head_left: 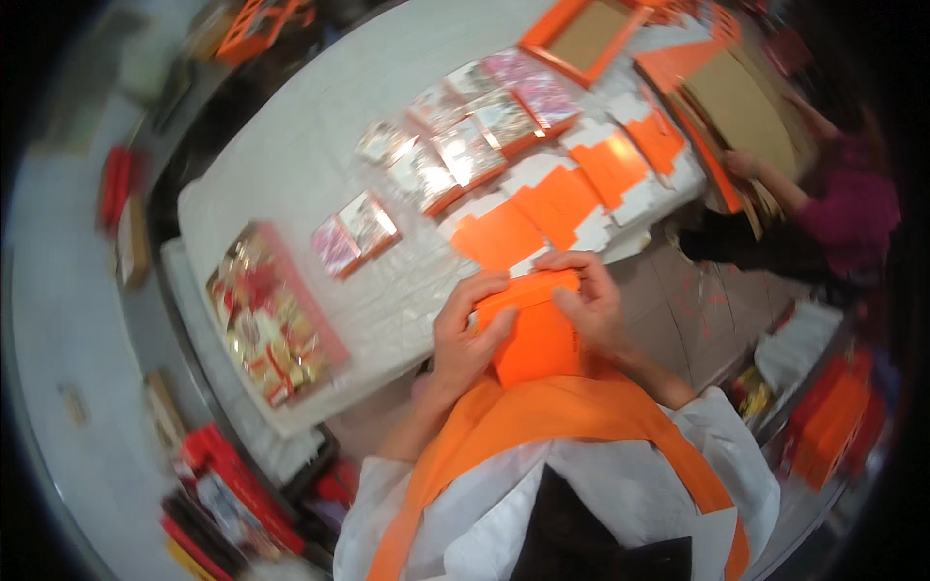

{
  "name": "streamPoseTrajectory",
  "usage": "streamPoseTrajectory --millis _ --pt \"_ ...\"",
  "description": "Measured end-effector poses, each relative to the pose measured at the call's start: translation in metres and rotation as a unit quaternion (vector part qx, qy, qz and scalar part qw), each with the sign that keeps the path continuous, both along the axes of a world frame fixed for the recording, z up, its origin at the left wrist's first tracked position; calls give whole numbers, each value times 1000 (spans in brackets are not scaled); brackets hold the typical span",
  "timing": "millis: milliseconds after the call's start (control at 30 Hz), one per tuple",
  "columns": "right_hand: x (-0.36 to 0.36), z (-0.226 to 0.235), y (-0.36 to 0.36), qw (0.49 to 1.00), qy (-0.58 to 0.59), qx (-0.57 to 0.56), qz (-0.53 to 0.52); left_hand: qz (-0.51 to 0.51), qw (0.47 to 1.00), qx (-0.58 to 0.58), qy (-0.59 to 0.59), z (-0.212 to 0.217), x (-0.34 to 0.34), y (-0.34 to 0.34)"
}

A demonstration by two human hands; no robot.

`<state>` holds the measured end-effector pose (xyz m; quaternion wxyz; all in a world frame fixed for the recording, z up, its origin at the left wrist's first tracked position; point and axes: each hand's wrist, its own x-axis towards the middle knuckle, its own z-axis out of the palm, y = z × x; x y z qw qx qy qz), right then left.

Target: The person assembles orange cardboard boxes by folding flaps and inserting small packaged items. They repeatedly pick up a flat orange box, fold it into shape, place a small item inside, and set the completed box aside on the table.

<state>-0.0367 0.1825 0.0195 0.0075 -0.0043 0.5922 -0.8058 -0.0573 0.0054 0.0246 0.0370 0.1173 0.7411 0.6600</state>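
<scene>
Orange box (535, 341), seemingly part-folded, is gripped between the left hand (467, 327) and right hand (591, 302), just beside the surface (263, 160). From it, shiny boxes (467, 152) at eleven o'clock and a pair (356, 234) at ten look done; flat blanks (560, 206), around twelve to one, seem not yet folded. Packets (260, 334) fill a bin (308, 290) at nine. Their grip hides the box's sides; from here I can't tell whether it's closed.

Orange box (536, 341) between both hands (463, 327)
</scene>
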Motion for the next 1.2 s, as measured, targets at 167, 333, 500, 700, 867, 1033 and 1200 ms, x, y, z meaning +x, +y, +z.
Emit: streamPoseTrajectory --millis 167,333,500,700,867,1033,1200 --pt "-10 2 -1 999 4 21 27 30 995 55 -80 4 1 2" --pt "-14 -4 -1 992 -30 95 73 27 996 52 -61 -5 2 -4" --pt "-16 -7 -3 993 -54 68 83 42 993 81 -70 -14 9 -7" --pt "-25 -9 -9 992 -48 51 104 53 988 116 -92 -18 13 -7" --pt "-29 -9 -7 988 -37 80 126 91 982 146 -79 -22 16 0" --pt "-24 -15 -3 988 -70 64 118 95 989 111 -12 -28 17 -3" --pt "-19 -24 -3 986 -25 117 120 112 988 94 -54 -30 23 -3"
